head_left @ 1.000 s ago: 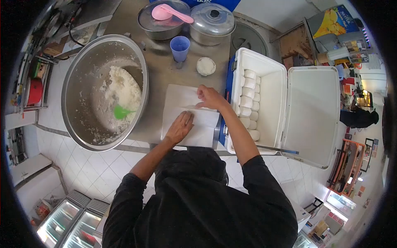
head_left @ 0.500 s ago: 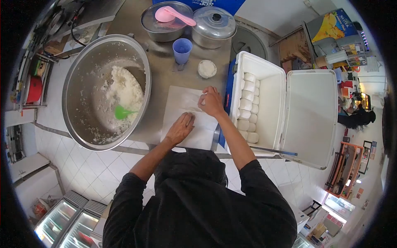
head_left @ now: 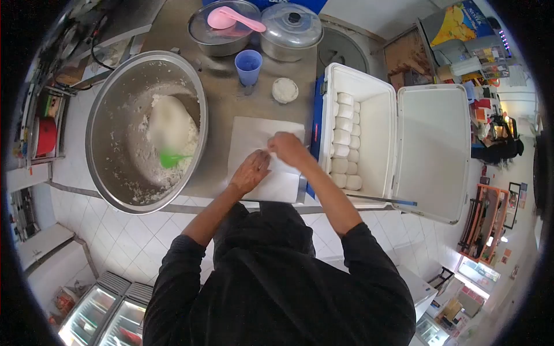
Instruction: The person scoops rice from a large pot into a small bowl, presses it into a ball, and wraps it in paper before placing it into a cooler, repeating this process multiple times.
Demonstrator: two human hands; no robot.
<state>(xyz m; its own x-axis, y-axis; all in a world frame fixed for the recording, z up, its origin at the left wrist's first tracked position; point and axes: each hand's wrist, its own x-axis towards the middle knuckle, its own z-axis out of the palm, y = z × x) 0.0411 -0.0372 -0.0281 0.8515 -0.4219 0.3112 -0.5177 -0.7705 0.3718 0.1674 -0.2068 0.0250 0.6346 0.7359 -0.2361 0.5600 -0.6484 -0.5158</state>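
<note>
A stack of white paper sheets (head_left: 277, 187) lies on the metal table in front of me. My left hand (head_left: 253, 172) rests on the sheets, its fingers stretched forward and the thumb at the side. Close against its fingertips, my right hand (head_left: 288, 150) has its fingers bent together in a pinch at the paper, slightly blurred. The fingertips hide the exact grip. Left of the sheets stands a large metal basin (head_left: 92, 132) with cooked white rice (head_left: 187, 144) and a green scoop (head_left: 170, 159). A smooth, blurred pale patch covers part of the rice.
An open cooler (head_left: 372, 132) on the right holds rows of white wrapped packs (head_left: 344, 124). Behind the sheets are a small bowl of white food (head_left: 285, 90), a blue cup (head_left: 248, 69), a lidded pot (head_left: 291, 43) and another pot (head_left: 222, 40) topped by a pink ladle (head_left: 236, 19).
My right hand has moved left and nearer to me, up to my left fingertips. My left hand has shifted slightly forward. The rice surface now looks smoother and blurred in its upper part.
</note>
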